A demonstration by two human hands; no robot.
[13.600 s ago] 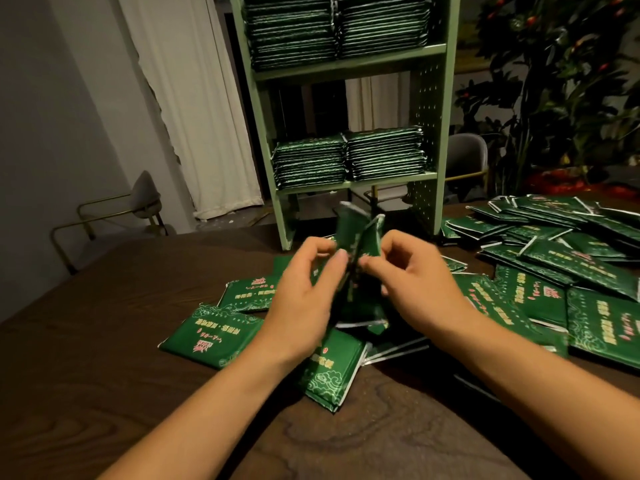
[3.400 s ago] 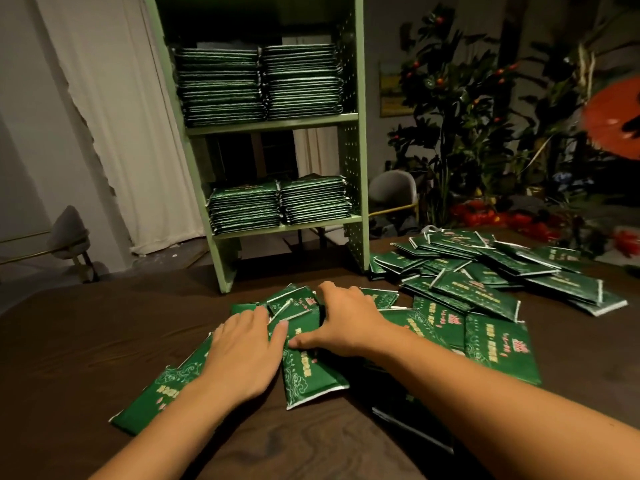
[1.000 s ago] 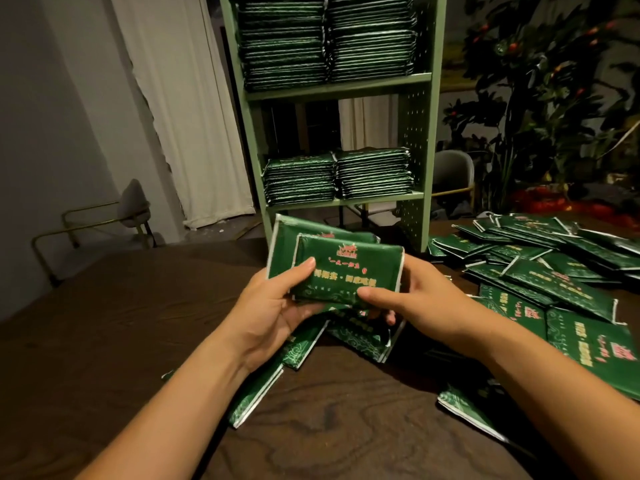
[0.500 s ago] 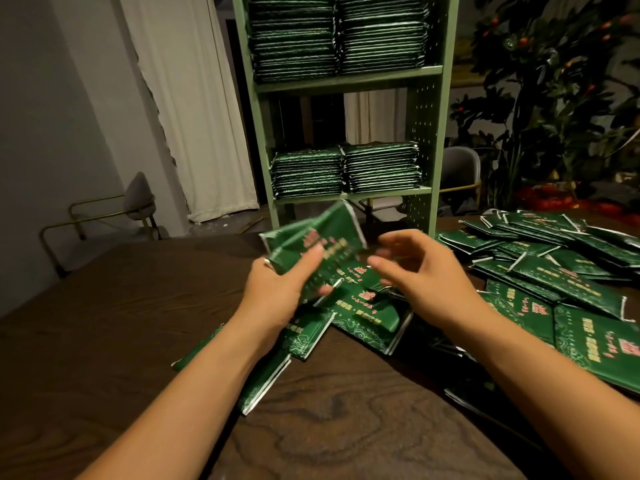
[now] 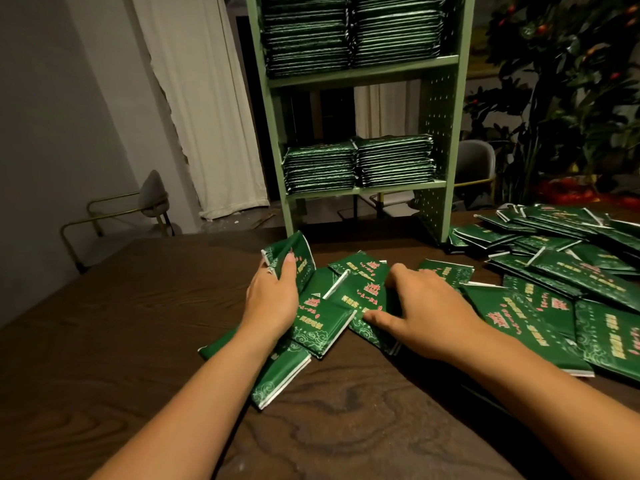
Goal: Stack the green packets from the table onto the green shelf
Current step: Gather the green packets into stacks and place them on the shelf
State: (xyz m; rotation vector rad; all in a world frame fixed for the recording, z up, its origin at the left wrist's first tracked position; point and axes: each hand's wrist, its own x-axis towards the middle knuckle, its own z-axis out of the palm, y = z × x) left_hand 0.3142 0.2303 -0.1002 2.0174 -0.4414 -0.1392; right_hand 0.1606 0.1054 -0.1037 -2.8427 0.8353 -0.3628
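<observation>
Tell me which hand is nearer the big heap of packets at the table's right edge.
Right. The right hand rests on loose packets just left of the heap of packets; the left hand holds a small bunch of packets farther left, beyond the right hand.

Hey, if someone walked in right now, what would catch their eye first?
Probably the green packets scattered across the dark table, thickest at the right. Next, the green shelf behind, with neat stacks on two levels. In front, the left hand grips a small bunch while the right hand presses on others.
</observation>
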